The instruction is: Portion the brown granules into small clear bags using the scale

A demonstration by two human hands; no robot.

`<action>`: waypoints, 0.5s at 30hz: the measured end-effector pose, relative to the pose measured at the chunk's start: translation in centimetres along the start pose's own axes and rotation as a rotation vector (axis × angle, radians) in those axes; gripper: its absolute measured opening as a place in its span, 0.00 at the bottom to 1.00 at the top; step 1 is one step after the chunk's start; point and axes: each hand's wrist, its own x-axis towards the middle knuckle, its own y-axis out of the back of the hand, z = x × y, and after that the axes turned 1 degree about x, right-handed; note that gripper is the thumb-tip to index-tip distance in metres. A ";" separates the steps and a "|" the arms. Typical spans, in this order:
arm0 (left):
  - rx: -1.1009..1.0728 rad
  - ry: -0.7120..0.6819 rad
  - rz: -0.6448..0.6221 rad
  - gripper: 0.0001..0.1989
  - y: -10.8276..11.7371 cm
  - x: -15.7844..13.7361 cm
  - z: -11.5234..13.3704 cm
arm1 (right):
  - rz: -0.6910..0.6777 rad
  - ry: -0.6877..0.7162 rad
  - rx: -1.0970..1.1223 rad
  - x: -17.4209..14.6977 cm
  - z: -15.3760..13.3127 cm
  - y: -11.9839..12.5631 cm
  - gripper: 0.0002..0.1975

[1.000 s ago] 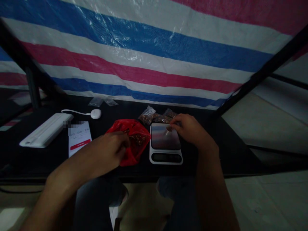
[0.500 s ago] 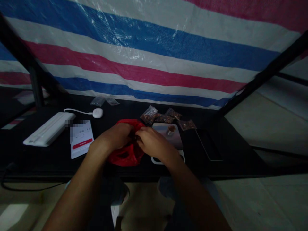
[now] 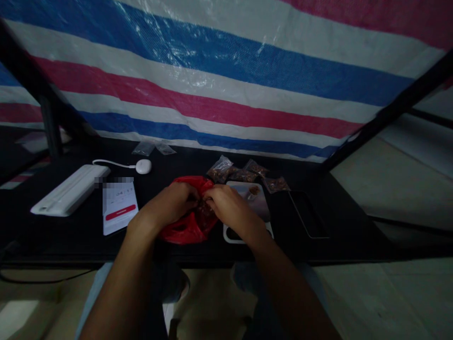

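My left hand (image 3: pixel 180 200) and my right hand (image 3: pixel 226 203) meet over a crumpled red plastic bag (image 3: pixel 187 231). Fingers on both sides are pinched together. Between them hangs a small clear plastic bag (image 3: pixel 204 212) with dark brown bits showing at it; whether these are inside it or behind it is hard to tell in the dim light. Close to my right hand lies a white kitchen scale (image 3: pixel 260 203) with a metal plate, and a little brown pile (image 3: pixel 254 190) sits on that plate. My right wrist covers part of the scale's front.
Several filled clear packets (image 3: pixel 244 174) lie behind the scale. A dark phone or tablet (image 3: pixel 308 215) is at the right, a lit phone (image 3: pixel 120 208) at the left, beside a long white case (image 3: pixel 71 191) and a corded white disc (image 3: pixel 143 166). Flat clear bags (image 3: pixel 144 148) rest near the striped sheet (image 3: pixel 212 104).
My fingertips have come up from inside the red bag and closer together. The small clear bag between them now shows more plainly. The scale has not moved noticeably.
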 end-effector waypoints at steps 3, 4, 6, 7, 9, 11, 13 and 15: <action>-0.039 -0.028 0.026 0.13 0.4 -0.4 0.1 | 0.094 0.011 0.052 -0.9 1.2 2.3 0.11; -0.051 -0.045 0.037 0.12 0.5 -0.5 0.2 | 0.147 0.012 0.070 -1.4 1.9 3.3 0.11; -0.070 -0.073 0.045 0.12 0.5 -0.4 0.3 | 0.232 -0.024 0.094 -2.6 3.3 5.2 0.10; -0.076 -0.080 0.044 0.12 0.5 -0.4 0.4 | 0.249 -0.070 0.104 -3.2 4.0 6.1 0.10; -0.088 -0.087 0.034 0.12 0.3 -0.1 0.4 | 0.276 -0.150 0.144 -4.3 5.2 7.4 0.09; -0.096 -0.098 0.032 0.12 0.1 0.1 0.4 | 0.274 -0.194 0.166 -5.1 6.1 8.0 0.09; -0.108 -0.118 0.034 0.12 0.0 0.2 0.4 | 0.253 -0.199 0.156 -5.4 6.5 8.0 0.08; -0.116 -0.126 0.033 0.12 0.0 0.2 0.6 | 0.227 -0.198 0.130 -5.4 6.7 7.8 0.07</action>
